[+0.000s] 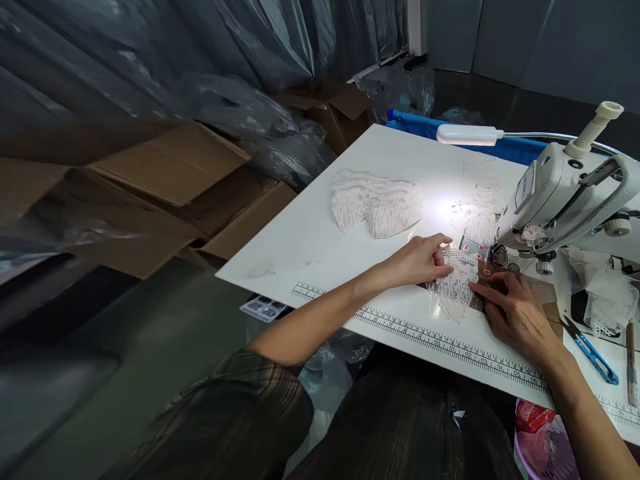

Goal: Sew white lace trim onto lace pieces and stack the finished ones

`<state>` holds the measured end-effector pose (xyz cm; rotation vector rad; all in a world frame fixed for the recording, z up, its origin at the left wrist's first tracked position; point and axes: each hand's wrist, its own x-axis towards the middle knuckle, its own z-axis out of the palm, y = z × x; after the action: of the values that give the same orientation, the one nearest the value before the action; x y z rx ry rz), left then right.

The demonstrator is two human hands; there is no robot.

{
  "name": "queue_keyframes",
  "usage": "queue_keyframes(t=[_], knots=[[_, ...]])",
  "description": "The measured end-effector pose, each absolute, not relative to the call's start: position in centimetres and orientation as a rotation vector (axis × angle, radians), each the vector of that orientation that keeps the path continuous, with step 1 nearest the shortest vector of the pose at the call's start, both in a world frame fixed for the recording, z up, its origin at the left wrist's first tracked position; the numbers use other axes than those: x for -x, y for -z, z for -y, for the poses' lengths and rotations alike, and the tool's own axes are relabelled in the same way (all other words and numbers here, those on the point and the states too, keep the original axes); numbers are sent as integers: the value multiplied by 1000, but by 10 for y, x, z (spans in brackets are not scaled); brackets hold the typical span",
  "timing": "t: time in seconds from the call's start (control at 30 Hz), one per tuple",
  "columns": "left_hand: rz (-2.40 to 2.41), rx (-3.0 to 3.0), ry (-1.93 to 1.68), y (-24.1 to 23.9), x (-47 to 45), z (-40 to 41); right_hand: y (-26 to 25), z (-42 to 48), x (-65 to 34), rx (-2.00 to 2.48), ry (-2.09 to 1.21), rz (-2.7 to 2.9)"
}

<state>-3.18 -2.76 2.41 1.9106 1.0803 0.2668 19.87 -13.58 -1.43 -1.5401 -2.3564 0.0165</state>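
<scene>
A piece of white lace (455,283) lies in front of the needle area of a white sewing machine (540,193). My left hand (420,260) pinches its left edge between thumb and forefinger. On the other side, my right hand (520,313) rests over a brown plate (553,317), fingers reaching out and a fingertip touching the lace's right edge. More lace (477,220) trails behind the needle. Farther left on the table lies a bundle of folded lace (377,203).
The white table (310,243) has a printed ruler along its front edge. Blue thread snips (593,353) and a brown pen-like tool (631,367) lie at right. A lamp (467,135) lights the work. Cardboard boxes (170,163) stand left; a pink basket (545,447) sits below.
</scene>
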Motion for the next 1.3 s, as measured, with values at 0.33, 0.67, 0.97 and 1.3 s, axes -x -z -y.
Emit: queue_keyframes(t=[0.33, 0.67, 0.97, 1.3], knots=[[-1087, -2072, -295, -18, 33, 27, 14, 137, -197, 1536, 68, 2374], [-399, -2760, -256, -13, -2, 15, 12, 136, -196, 1543, 104, 2394], [-352, -3119, -27, -13, 3, 15, 14, 136, -194, 1545, 150, 2377], [-290, -3179, -394, 4, -14, -4, 20, 131, -205, 1536, 189, 2251]])
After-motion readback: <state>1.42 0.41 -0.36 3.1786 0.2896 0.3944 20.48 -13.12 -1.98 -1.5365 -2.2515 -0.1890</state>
